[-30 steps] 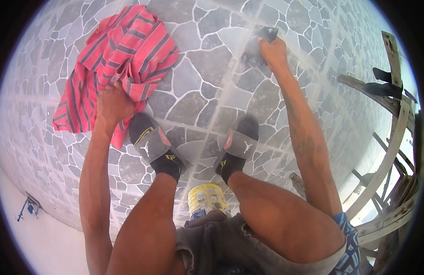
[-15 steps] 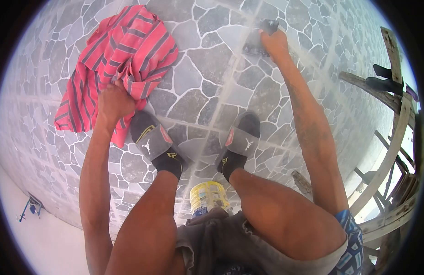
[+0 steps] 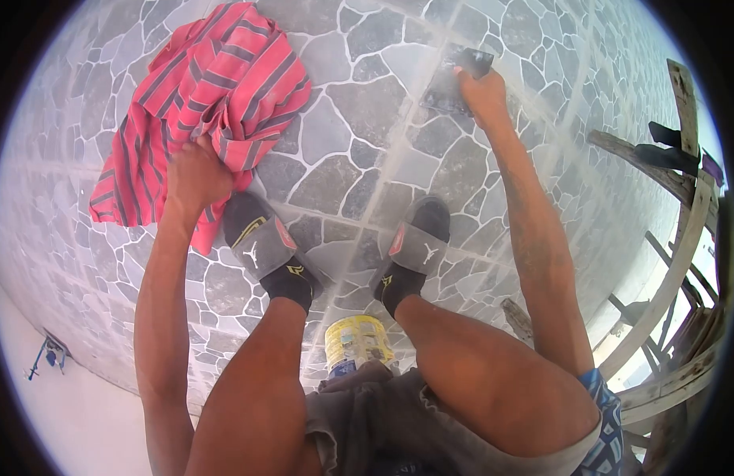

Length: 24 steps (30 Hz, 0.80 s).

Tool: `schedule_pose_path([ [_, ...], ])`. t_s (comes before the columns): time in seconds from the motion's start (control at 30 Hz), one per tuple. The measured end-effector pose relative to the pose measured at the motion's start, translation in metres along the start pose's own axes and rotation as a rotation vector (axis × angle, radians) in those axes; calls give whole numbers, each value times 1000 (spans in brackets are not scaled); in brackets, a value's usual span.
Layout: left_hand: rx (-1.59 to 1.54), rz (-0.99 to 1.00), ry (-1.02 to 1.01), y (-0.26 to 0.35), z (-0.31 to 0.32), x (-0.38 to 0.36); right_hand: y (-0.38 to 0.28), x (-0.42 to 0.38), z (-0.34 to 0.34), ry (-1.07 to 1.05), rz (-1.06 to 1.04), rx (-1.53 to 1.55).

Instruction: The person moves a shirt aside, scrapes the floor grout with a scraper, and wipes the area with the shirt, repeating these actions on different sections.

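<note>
My left hand (image 3: 199, 170) is closed on a bunched red cloth with dark grey stripes (image 3: 248, 71), which lies spread over the floor at the upper left. My right hand (image 3: 486, 97) reaches out to the upper right, its fingers closed on a thin, dark, square sheet (image 3: 446, 91). The sheet lies nearly flat on the floor, over a pale tile joint; its material I cannot make out. Grey tiles with a stone pattern and white lines (image 3: 335, 186) surround both hands.
My feet in dark slides (image 3: 264, 250) stand apart on the tiles. Between my legs is a yellow bucket (image 3: 357, 337), partly hidden. Weathered timber pieces (image 3: 676, 278) lean along the right side, with dark items hung on them. A small blue object (image 3: 53, 353) sits by the lower left edge.
My right hand has shifted slightly down and right with the dark sheet, which now shows flatter as a full square. The left hand keeps its grip on the cloth, nearly unmoved.
</note>
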State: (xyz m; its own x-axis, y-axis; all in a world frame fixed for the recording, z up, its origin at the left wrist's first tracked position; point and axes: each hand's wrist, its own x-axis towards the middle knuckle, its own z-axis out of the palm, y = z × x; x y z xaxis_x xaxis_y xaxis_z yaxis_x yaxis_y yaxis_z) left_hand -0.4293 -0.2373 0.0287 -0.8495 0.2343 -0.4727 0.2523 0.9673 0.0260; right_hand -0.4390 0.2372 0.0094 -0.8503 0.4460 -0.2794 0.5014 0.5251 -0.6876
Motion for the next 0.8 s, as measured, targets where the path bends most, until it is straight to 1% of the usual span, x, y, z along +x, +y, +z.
schedule_pose_path([
  [0.07, 6, 12, 21, -2, 4, 2, 11, 16, 3, -24, -31, 29],
  [0.17, 10, 25, 0, -4, 1, 5, 11, 53, 7, -105, 152, -6],
  [0.2, 2, 22, -11, -3, -1, 5, 10, 47, 3, -53, 139, 1],
  [0.3, 32, 47, 55, 0, -2, 1, -12, 10, 3, 60, 73, 5],
  [0.4, -9, 7, 37, 3, -4, -1, 19, 10, 7, 108, -122, 17],
  [0.5, -37, 23, 27, 0, -2, 2, -12, 39, 0, -54, 221, -42],
  [0.6, 8, 42, 27, 0, -4, 2, 10, 57, 11, 87, 123, -100],
  [0.63, 18, 38, 31, -1, -4, 5, 0, 41, 7, 67, 63, 39],
  [0.73, 21, 39, 24, -4, 5, 0, -20, 2, 3, 47, 73, 163],
  [0.8, 1, 54, 66, -5, 5, 1, 11, 25, 13, 44, 6, 100],
])
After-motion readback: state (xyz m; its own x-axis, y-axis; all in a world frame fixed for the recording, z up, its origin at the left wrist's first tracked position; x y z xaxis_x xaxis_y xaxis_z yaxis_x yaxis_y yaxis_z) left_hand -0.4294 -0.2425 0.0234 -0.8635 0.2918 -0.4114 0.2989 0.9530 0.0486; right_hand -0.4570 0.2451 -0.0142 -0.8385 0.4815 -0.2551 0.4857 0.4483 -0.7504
